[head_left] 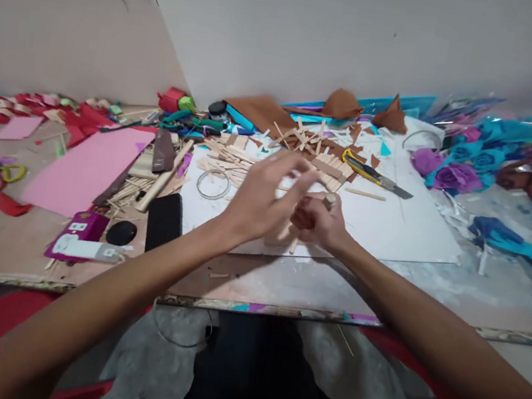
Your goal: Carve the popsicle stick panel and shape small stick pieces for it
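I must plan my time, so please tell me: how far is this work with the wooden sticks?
Done: several flat sticks lie side by side near the yellow knife. In hand: the right hand grips a small round-ended object; the left hand hovers beside it, blurred. Probably left: the loose stick pile. I see no clearly finished piece.

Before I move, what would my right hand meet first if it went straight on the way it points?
Probably your left hand, close ahead of the right hand, though depth is unclear and it might pass underneath.
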Demonstrator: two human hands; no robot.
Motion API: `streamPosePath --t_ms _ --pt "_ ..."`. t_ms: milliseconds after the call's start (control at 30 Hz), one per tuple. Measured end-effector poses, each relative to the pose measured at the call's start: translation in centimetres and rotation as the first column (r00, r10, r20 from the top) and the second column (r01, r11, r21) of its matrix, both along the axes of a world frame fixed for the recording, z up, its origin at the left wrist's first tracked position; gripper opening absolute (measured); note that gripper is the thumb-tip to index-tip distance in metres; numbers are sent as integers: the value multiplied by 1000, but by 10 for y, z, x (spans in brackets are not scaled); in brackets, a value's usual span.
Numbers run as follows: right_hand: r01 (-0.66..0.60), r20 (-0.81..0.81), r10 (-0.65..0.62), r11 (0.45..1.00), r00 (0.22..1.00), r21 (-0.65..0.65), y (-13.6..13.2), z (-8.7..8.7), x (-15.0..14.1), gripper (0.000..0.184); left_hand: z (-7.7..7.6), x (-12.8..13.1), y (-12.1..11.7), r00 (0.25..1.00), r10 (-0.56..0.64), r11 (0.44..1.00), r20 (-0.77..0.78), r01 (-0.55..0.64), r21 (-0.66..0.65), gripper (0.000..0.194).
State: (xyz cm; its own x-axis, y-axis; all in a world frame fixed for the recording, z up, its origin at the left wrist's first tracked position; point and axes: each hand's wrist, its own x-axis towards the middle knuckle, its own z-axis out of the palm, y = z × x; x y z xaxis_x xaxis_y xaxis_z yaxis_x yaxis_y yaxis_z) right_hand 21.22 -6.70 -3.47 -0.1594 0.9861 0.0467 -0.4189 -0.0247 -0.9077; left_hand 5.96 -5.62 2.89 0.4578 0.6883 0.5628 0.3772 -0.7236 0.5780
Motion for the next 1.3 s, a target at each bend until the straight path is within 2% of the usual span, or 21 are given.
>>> streamPosePath --t_ms 67,100,167,200,267,300,367,500,700,800,900,967,1100,1200,1300 --pt "49 -72 -41 993 997 105 2 4 0 24 -14 -30 -15 986 163 981 -31 -166 -103 22" --pt "84 -113 -66 984 991 157 2 8 0 33 -20 -39 -23 980 175 964 -93 -190 -187 19" --pt "157 -181 -115 958 977 238 0 16 0 56 -28 -44 -34 973 74 923 -218 -149 -354 24" --pt "186 -205 -133 945 970 270 -1 20 -1 60 -31 -40 -37 971 15 908 -238 -113 -404 27" --pt "226 -229 -157 921 961 319 -6 25 -2 61 -33 -27 -35 972 -108 868 -209 -10 -496 29" --pt "238 -232 -164 911 959 338 -7 26 -3 60 -34 -19 -32 974 -146 830 -173 25 -557 27" --pt "256 -232 -179 894 956 366 -9 25 -4 58 -37 -7 -21 972 -184 796 -147 59 -602 22" --pt "312 -226 -238 867 945 389 -8 20 -5 56 -43 -1 -4 965 -204 790 -168 61 -610 17" --pt "449 -239 -382 799 892 400 -14 23 -12 58 -33 -8 -8 962 -133 860 -237 -6 -511 14" --pt "426 -249 -357 841 900 333 -19 31 -12 61 -25 -14 -14 949 -154 878 -274 4 -479 20" --pt "363 -258 -302 900 918 240 -22 38 -12 60 -19 -19 -17 938 -206 844 -280 25 -536 22" --pt "391 -238 -333 880 912 270 -25 38 -14 57 -18 -20 -17 941 -190 854 -281 17 -520 19" --pt "466 -195 -424 789 885 399 -31 30 -19 52 -23 -19 -14 938 -187 851 -292 7 -525 18" --pt "467 -189 -428 800 884 376 -32 27 -18 50 -26 -18 -13 938 -195 833 -286 5 -554 17" --pt "446 -190 -407 850 894 281 -29 30 -13 52 -27 -20 -12 946 -213 800 -243 26 -599 18"
